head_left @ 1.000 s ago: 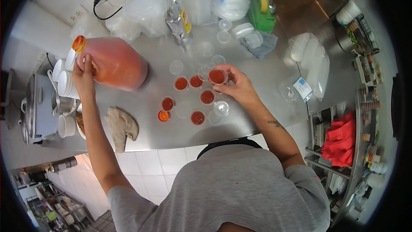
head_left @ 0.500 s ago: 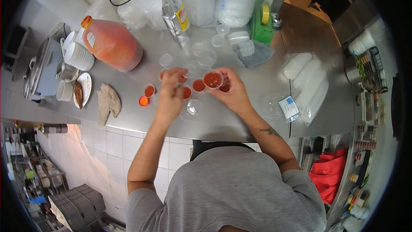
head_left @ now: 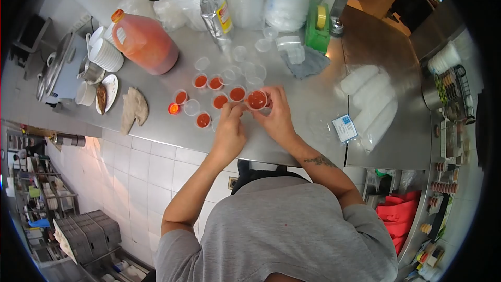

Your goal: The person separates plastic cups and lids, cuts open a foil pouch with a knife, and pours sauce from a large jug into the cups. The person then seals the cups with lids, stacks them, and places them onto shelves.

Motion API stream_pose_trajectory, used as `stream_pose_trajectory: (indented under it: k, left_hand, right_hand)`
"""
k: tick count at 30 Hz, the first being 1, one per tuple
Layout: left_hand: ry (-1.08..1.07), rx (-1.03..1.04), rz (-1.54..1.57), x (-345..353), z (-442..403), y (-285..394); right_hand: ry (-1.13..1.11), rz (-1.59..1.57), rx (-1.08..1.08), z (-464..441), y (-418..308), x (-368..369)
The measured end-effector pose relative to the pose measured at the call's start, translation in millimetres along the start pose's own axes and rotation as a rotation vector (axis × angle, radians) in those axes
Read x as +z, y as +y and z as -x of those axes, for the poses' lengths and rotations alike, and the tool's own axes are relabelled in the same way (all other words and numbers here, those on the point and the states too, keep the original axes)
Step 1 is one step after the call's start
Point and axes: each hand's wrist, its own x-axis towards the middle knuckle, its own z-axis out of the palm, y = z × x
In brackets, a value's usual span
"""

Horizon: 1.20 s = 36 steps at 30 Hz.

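My right hand [head_left: 276, 117] is closed round a small clear cup of red sauce [head_left: 257, 100] at the middle of the steel counter. Close beside it, my left hand [head_left: 229, 130] has its fingers bent together near the cup's lower left side; what they grip, if anything, is hidden. Several other filled cups [head_left: 237, 93] stand to the left, with clear lids [head_left: 255, 73] lying among and behind them. An orange cap [head_left: 174, 108] lies by the leftmost cup. The large jug of orange-red sauce [head_left: 148, 46] stands uncapped at the back left.
A cloth [head_left: 134, 109] and a plate with food [head_left: 110, 91] lie on the left. Behind are a silver pouch [head_left: 215, 13], a green tape dispenser [head_left: 317, 23] and a grey cloth [head_left: 305, 63]. Bagged white containers [head_left: 368, 102] lie on the right.
My left hand let go of the jug, which now stands farther back, and moved right across the cups to beside my right hand. My right hand still holds a filled cup.
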Motion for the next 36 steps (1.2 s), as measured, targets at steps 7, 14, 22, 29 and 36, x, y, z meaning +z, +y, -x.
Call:
stream_pose_trajectory:
  k: [7,14,22,29,36]
  left_hand:
    - [0.209,-0.195,-0.263,-124,-5,-99]
    - [0.284,-0.397,-1.278,-208,32,-297]
    - [0.273,-0.288,-1.145,-230,0,-294]
    - [0.498,-0.118,-0.786,-190,-10,-199]
    - [-0.197,-0.063,-0.107,-31,43,-26]
  right_hand:
    - [-0.082,0.058,0.054,24,-9,-6]
    - [-0.084,0.172,0.212,74,16,-9]
    - [-0.218,0.127,0.493,92,-3,-24]
    - [-0.084,-0.406,0.78,91,6,-40]
    - [0.148,-0.972,0.94,53,21,-44]
